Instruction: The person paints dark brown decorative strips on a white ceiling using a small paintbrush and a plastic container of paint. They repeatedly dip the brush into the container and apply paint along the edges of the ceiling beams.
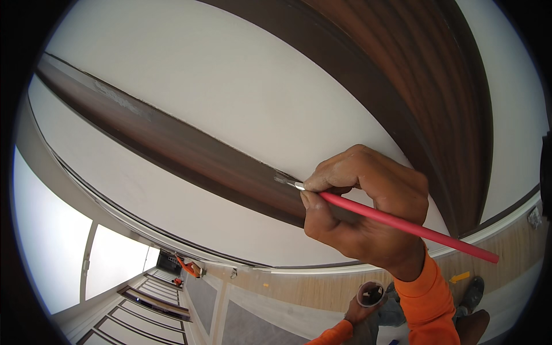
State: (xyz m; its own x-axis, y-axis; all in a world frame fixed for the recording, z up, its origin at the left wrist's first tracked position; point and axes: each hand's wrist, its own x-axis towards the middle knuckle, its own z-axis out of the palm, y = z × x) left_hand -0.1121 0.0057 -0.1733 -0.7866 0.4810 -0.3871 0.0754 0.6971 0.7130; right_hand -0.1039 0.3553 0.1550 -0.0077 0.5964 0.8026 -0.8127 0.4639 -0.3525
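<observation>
My right hand [368,207] pinches a thin paintbrush [397,221] with a red handle and a silvery metal collar. Its tip meets the dark brown trim strip [190,146] on the white wall, beside a small pale scuffed patch [282,179] at the strip's upper edge. Pale dust or dried residue shows on my right fingers. Lower down, my left hand [359,310] is closed around a small clear cup [370,294] with dark liquid in it. Both arms wear orange sleeves.
A broad dark wood-grain band [425,86] curves along the wall's right. A larger pale scuff [118,98] marks the strip's far left. Below lie wood-look floor [305,287], a yellow piece [460,277] and my shoe [472,293]. Far off, people in orange [187,266] stand near bright windows [52,230].
</observation>
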